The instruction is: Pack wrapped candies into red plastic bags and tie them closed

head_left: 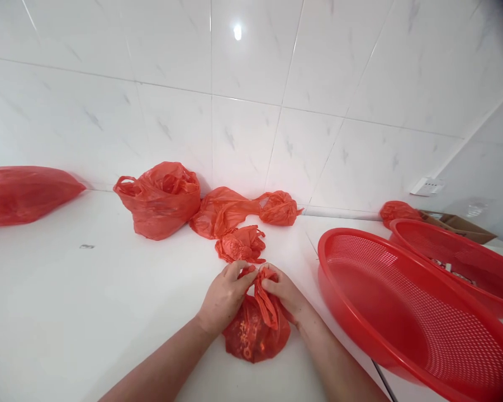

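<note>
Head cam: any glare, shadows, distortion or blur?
Head view: bright glare spot on the wall, soft shadow on the table beside the left arm; head view edges: upper-right corner dark, near basket seemingly stretched by the lens; head view, lower middle: left hand, right hand and bag fairly clear.

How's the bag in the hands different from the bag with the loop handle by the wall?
The held bag is smaller than the wall bag. The left hand and right hand pinch the held bag's top; no hand touches the wall bag. Yellowish marks show on the held bag; I see none on the wall bag. Both are red, thin and crinkly.
</note>
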### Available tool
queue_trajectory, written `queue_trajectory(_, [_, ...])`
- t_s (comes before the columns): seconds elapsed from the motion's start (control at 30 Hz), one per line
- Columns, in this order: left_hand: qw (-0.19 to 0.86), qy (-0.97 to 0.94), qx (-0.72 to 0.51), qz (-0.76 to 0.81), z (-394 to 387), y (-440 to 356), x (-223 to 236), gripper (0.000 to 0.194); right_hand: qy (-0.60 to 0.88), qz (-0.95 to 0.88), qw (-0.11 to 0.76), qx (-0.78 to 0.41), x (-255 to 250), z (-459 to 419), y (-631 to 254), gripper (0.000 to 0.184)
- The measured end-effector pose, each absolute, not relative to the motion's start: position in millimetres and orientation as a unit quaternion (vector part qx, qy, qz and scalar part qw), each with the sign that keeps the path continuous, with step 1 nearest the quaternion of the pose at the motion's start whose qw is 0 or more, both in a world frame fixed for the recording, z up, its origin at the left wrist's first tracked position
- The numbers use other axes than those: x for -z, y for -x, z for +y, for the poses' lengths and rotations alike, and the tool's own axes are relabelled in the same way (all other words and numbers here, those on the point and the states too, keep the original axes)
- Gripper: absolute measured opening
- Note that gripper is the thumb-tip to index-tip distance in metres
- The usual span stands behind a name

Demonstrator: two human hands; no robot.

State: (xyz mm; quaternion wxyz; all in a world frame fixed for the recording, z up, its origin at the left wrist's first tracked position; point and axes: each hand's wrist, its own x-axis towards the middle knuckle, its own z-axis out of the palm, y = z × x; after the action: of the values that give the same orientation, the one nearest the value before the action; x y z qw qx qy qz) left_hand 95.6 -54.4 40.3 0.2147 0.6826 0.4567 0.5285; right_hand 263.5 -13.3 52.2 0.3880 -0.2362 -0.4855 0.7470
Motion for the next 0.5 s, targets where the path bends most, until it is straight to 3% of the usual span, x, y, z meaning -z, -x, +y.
queue_trajectory(0.27, [-0.054, -0.773, -0.42, 0.472, -55, -97, -39, 0.032, 0.32, -0.569, 0.373, -0.659, -47, -19, -258, 0.044])
queue_trajectory(0.5, [-0.038, -0.798, -0.424, 0.427, -65, -106, -37, 0.037, 0.429, -0.656, 0.423, -0.455, -41, -14, -255, 0.004])
